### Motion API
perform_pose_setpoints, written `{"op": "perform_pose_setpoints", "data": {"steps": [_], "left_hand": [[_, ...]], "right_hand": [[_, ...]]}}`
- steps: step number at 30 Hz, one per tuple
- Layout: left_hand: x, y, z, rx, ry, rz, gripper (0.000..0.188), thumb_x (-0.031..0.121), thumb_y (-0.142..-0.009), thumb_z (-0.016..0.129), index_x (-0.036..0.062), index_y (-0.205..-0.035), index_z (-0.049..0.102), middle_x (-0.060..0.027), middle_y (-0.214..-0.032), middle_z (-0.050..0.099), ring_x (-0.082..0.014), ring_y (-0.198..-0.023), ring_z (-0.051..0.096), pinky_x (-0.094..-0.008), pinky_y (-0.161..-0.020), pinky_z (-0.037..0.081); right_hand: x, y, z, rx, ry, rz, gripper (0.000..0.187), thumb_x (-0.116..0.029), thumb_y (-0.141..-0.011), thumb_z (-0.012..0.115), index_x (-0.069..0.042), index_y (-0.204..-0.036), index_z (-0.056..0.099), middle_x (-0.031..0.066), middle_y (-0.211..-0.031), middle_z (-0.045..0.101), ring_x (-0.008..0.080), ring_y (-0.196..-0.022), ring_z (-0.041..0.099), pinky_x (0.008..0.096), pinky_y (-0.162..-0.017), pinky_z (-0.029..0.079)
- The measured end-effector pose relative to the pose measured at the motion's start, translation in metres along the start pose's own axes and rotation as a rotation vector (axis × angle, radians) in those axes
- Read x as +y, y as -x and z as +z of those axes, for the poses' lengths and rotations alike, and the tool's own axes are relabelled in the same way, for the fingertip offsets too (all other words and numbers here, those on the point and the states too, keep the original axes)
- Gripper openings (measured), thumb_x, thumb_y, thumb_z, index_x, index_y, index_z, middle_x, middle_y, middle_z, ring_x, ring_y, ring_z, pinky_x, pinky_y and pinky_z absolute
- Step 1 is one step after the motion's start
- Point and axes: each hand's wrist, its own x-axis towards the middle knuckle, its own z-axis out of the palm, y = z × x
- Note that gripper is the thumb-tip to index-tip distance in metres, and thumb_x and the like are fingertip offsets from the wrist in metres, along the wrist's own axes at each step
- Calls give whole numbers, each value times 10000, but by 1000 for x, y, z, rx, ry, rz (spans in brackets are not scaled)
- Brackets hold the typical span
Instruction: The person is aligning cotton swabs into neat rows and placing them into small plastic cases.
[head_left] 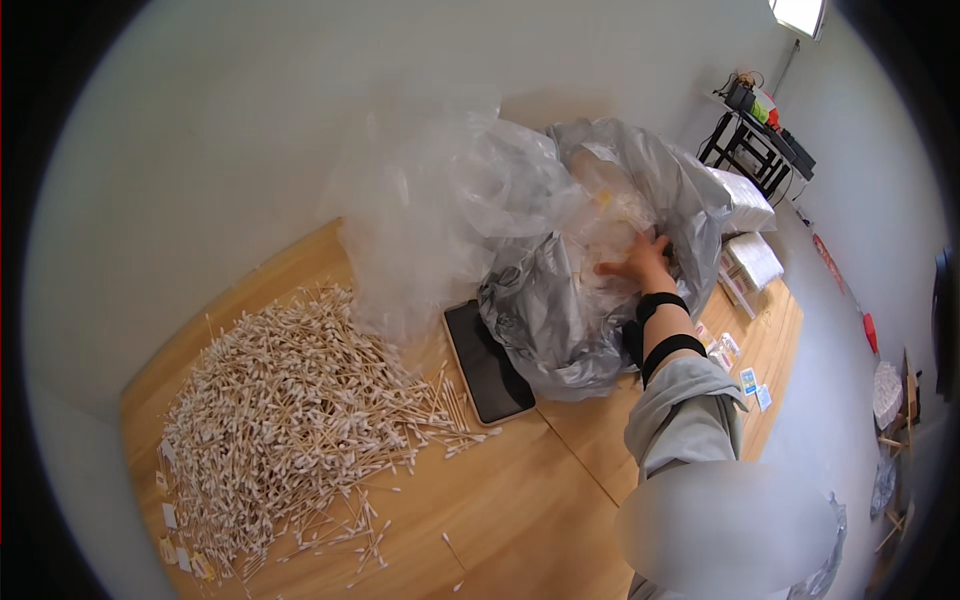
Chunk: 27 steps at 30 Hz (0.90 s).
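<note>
My right hand (642, 264) reaches into a large grey plastic bag (560, 320) on the table. Its thumb and fingers are spread, and it touches or hovers over clear plastic packets (607, 225) inside; I cannot tell which. Two black bands (665, 330) circle the forearm below a rolled-up pale sleeve (685, 410). Clear plastic sheeting (440, 210), smeared in places, spreads left of the bag's mouth. My left hand is not in view. Beside the grey bag lies a dark tablet-like device (487, 362) with a pale edge.
A big heap of cotton swabs (290, 420) covers the left of the wooden table (520, 500), with loose ones near it. White wrapped packs (755, 262) and small cards (748, 381) lie on the right. Farther back stands a black rack (750, 150) with cables.
</note>
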Motion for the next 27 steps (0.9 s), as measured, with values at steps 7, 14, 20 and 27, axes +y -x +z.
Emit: {"op": "perform_pose_setpoints", "data": {"steps": [7, 14, 20, 27], "left_hand": [[27, -1, -4, -31, 50, -69, 718, 550, -973, 291, -40, -1379, 344, -238, -1442, 257, -378, -1326, 255, -471, -1108, 186], [8, 6, -3, 5, 169, -86, 676, 495, -977, 327, -42, -1387, 339, -244, -1438, 277, -390, -1325, 263, -476, -1109, 183], [22, 13, -5, 42, 201, -70, 637, 446, -983, 323, -54, -1376, 352, -265, -1405, 330, -410, -1298, 311, -482, -1093, 224], [36, 9, -6, 84, 210, -44, 591, 388, -990, 318, -68, -1364, 367, -288, -1367, 392, -433, -1267, 368, -490, -1074, 272]], "right_hand": [[-4, -6, 17, 247, 176, -271, 317, -286, -806, 625, -149, -1089, 587, 179, -1018, 621, 372, -955, 637, 470, -805, 516], [3, 7, 6, 374, 137, -435, 155, -78, -838, 483, -123, -940, 590, 157, -906, 643, 377, -840, 655, 458, -715, 528], [-2, 46, -75, 473, 66, -406, 238, -8, -778, 525, -140, -958, 608, 95, -948, 622, 350, -948, 597, 443, -762, 500], [-20, 87, -139, 403, 95, -639, 270, -25, -762, 562, -141, -988, 653, 96, -949, 617, 317, -1016, 557, 412, -799, 506]]}}
